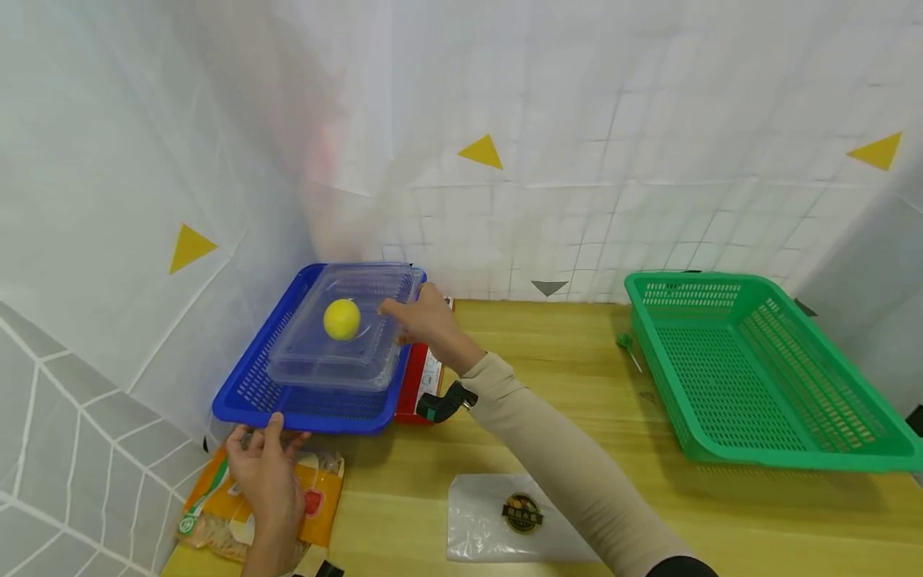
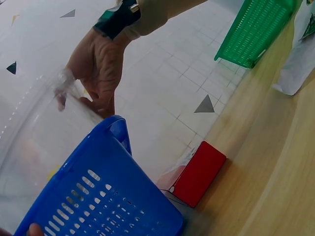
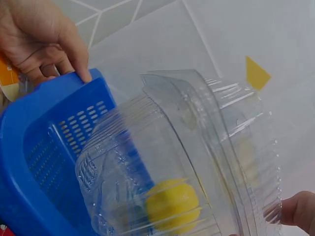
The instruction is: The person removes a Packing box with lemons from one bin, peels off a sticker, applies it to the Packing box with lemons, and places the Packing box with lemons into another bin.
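Head view, left of centre: the right hand (image 1: 430, 322) has its grip closed on the right edge of the clear container (image 1: 310, 354), which extends leftward above the blue basket (image 1: 339, 423); the left hand (image 1: 268, 473) pinches the basket's lower rim.

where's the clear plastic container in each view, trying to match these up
Head: clear plastic container left of centre, over the blue basket, in the right hand.
Left wrist: left side, up and left of the blue basket.
Right wrist: lower middle, partly in front of the blue basket.
Shared landmark: the blue basket.
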{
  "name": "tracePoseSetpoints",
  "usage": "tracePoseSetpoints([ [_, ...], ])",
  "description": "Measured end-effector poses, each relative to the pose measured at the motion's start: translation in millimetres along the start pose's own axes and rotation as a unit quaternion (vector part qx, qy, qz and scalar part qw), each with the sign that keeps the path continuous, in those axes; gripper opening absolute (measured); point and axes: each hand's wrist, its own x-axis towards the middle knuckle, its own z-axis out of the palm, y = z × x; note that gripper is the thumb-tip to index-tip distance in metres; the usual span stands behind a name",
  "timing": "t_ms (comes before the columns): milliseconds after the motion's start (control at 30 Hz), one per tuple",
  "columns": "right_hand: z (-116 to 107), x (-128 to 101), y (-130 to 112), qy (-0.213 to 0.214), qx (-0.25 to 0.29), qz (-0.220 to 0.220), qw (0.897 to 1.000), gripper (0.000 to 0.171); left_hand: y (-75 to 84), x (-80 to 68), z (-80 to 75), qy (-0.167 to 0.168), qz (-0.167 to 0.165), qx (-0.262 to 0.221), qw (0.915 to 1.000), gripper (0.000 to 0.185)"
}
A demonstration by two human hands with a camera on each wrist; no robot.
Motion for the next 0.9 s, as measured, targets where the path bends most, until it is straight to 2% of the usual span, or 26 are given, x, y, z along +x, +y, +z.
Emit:
tracePoseSetpoints([
  [233, -22.2, -15.0, -0.5, 0.001, 0.005, 0.003, 1.000, 0.096, -1.5, -0.1, 1.0, 0.000, 0.015, -0.014, 0.9998, 0.049],
  [533, -45.2, -31.8, 5.7, 0.005, 0.037, -0.024, 0.999, 0.094, -2.2, 1.0, -1.0, 0.003, 0.009, -0.039, 0.9992, 0.054],
  [900, -71.2, -49.6, 16.8, 0.032, 0.051, -0.026, 0.998, 0.088, -0.9, -0.4, -0.5, 0.001, 0.011, -0.031, 0.9995, 0.055],
])
